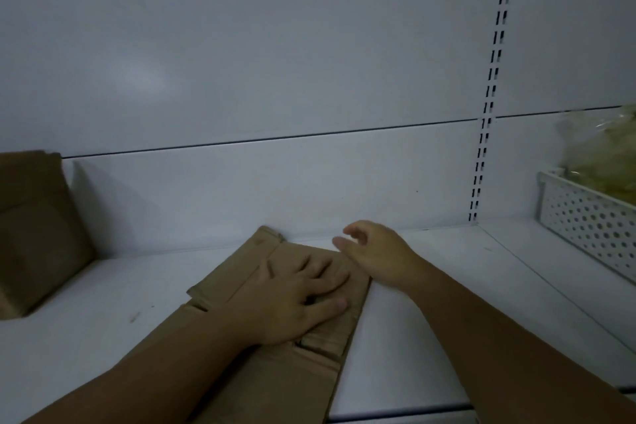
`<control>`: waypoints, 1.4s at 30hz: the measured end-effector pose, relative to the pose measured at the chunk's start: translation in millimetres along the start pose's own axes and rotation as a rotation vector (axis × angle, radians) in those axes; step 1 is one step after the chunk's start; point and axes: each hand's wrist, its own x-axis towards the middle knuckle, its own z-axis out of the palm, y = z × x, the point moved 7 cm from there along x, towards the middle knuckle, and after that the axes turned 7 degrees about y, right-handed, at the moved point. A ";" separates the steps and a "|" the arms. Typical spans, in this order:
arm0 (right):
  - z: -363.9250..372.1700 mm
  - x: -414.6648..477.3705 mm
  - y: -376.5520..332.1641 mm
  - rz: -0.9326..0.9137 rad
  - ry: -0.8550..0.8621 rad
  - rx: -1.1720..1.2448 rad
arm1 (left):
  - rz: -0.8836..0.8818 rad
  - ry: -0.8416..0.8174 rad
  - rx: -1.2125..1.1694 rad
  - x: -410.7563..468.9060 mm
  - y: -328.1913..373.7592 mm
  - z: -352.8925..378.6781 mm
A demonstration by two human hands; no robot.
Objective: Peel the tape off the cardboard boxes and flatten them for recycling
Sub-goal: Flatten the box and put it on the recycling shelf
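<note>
My left hand (296, 299) lay palm down, fingers spread flat, on the flattened cardboard box (275, 337) that ran from the near front edge of the white shelf (430, 337) diagonally up toward the back panel (275, 79). The box's right edge was a straight line with bare shelf all along it; its far corner reached the seam where shelf met back wall. My right hand (375, 255) hovered just past the box's far right corner, loosely open with fingers curled and holding nothing. The cardboard was plain brown, pressed thin, with flap slits and creases showing near my wrist and at its left side; I could not tell in the dim light whether any tape was on it. To the left, bare shelf lay between it and another brown cardboard box (34, 231) leaning at the back left. To the right, open shelf stretched to a white perforated basket (592, 227) holding pale yellowish bags (602, 155), beside the slotted upright (488, 96) in the back panel.
</note>
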 end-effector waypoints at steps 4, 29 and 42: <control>7.9 8.0 0.0 -0.004 -0.046 -0.255 | 0.097 0.302 -0.300 -8.8 14.1 -32.3; -329.8 -154.6 -54.5 0.257 0.387 -0.027 | -0.092 0.183 -1.220 55.8 111.7 -64.3; -576.4 -453.4 108.4 0.554 0.920 0.041 | -0.050 -0.554 -1.682 47.5 528.3 80.0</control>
